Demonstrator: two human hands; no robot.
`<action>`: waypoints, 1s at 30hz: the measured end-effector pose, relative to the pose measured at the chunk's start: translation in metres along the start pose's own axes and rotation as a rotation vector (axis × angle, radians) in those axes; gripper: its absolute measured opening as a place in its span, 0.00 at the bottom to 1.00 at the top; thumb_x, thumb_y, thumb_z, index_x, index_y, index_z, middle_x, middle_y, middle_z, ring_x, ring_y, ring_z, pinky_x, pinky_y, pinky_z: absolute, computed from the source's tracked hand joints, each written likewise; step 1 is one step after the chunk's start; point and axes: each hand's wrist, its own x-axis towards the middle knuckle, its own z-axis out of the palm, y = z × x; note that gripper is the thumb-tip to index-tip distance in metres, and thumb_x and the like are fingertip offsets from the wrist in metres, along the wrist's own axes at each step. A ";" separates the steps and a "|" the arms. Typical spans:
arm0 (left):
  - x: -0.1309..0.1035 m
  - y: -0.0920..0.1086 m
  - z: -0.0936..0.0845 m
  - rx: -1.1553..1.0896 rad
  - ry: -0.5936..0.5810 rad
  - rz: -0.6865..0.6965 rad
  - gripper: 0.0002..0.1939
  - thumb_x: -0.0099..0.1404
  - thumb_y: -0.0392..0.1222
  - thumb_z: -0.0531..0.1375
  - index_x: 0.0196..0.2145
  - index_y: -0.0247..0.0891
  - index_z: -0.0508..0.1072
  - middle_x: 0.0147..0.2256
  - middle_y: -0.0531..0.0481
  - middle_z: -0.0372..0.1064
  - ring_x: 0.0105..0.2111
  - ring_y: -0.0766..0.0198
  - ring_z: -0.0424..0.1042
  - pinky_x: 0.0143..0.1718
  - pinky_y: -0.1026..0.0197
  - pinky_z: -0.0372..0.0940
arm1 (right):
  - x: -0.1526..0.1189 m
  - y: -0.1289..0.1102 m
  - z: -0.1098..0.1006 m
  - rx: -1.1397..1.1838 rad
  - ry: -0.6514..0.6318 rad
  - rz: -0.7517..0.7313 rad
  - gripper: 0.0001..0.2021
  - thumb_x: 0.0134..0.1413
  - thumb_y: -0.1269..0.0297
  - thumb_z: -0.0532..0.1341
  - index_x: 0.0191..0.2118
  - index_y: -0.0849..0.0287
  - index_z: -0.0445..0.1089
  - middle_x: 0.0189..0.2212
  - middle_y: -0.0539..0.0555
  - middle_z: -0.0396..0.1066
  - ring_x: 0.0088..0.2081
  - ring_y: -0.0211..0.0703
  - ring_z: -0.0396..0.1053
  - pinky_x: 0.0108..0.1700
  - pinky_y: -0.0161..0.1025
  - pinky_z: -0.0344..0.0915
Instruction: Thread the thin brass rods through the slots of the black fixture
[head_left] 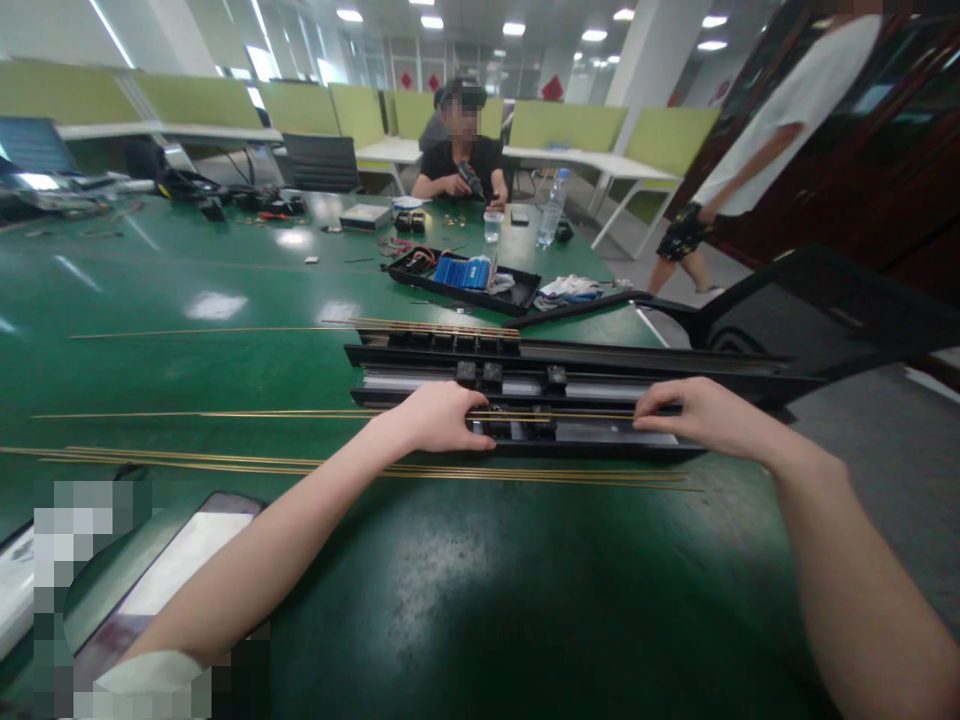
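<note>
My left hand (446, 417) curls over a black channel (592, 442), thumb and forefinger on either side of a small black block (497, 424). Thin brass rods (517, 416) run beneath or through that hand along the channel; the exact contact is hidden. At the right, my right hand (694, 412) pinches a brass rod (611, 417) near its end, fingertips together. Other small black blocks (556, 380) sit in the neighbouring channel. More brass rods (540, 474) lie on the table in front of the channels, and several rest across the rear one.
On the green table (450, 590) lies a phone-like device (187, 550) beside my left forearm. Behind the channels are a black tray (450, 297), a cloth (570, 290) and a water bottle (553, 208). A seated person (461, 160) holds a power tool; another person (787, 120) walks at right.
</note>
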 end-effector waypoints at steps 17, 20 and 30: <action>0.000 -0.002 0.002 0.006 0.008 0.009 0.35 0.58 0.70 0.55 0.51 0.41 0.76 0.41 0.41 0.78 0.41 0.47 0.77 0.39 0.54 0.68 | -0.005 0.011 -0.009 0.000 -0.031 0.110 0.12 0.48 0.52 0.65 0.31 0.56 0.79 0.33 0.57 0.80 0.36 0.54 0.74 0.42 0.45 0.67; 0.000 -0.002 0.002 0.008 0.002 -0.004 0.36 0.58 0.70 0.55 0.52 0.41 0.75 0.41 0.41 0.79 0.41 0.47 0.77 0.39 0.54 0.68 | -0.005 0.015 -0.011 0.011 -0.074 0.132 0.14 0.49 0.52 0.64 0.33 0.56 0.80 0.33 0.57 0.80 0.35 0.53 0.74 0.41 0.45 0.66; 0.000 -0.002 0.002 0.011 0.012 0.008 0.37 0.58 0.70 0.55 0.54 0.41 0.74 0.42 0.41 0.78 0.42 0.48 0.77 0.40 0.55 0.68 | -0.013 0.022 -0.019 0.144 -0.192 0.190 0.22 0.53 0.44 0.63 0.38 0.59 0.81 0.38 0.57 0.80 0.41 0.55 0.74 0.45 0.44 0.65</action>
